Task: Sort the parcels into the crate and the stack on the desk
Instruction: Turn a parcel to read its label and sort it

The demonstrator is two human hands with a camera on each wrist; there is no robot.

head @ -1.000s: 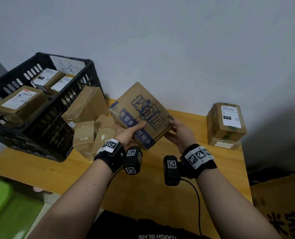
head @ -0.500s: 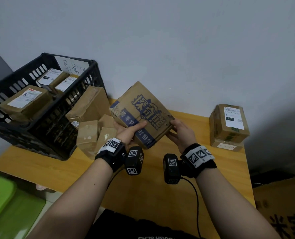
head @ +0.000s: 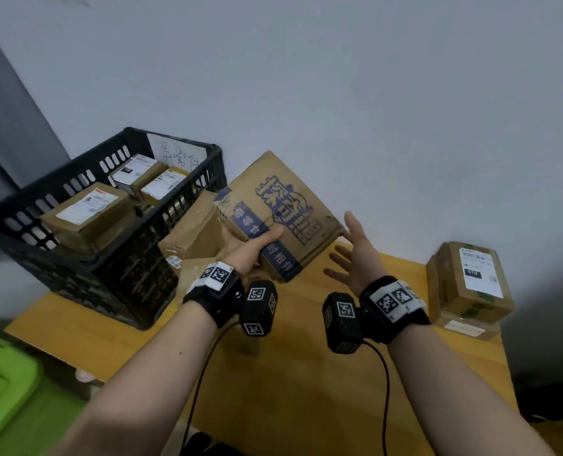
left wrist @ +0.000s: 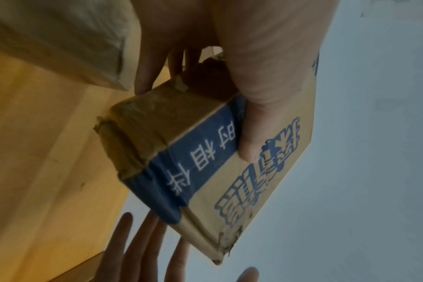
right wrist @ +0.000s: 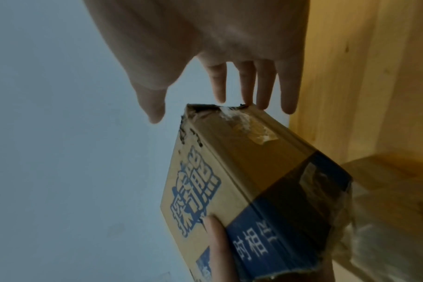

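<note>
Cardboard parcel [head: 275, 215] with blue printed characters is hanging tilted in the air above the wooden desk [head: 290, 373], just right of the black crate [head: 109, 232]; the left hand [head: 245, 251] is gripping its near edge, thumb lying across the printed face and fingers curling underneath. Right hand [head: 355, 255] is hovering spread wide beside the parcel's torn far corner, holding nothing, its fingertips [right wrist: 262, 103] close to that corner. Farther right, a stack [head: 469, 284] of labelled boxes is sitting on the desk, while more labelled parcels are lying inside the crate.
</note>
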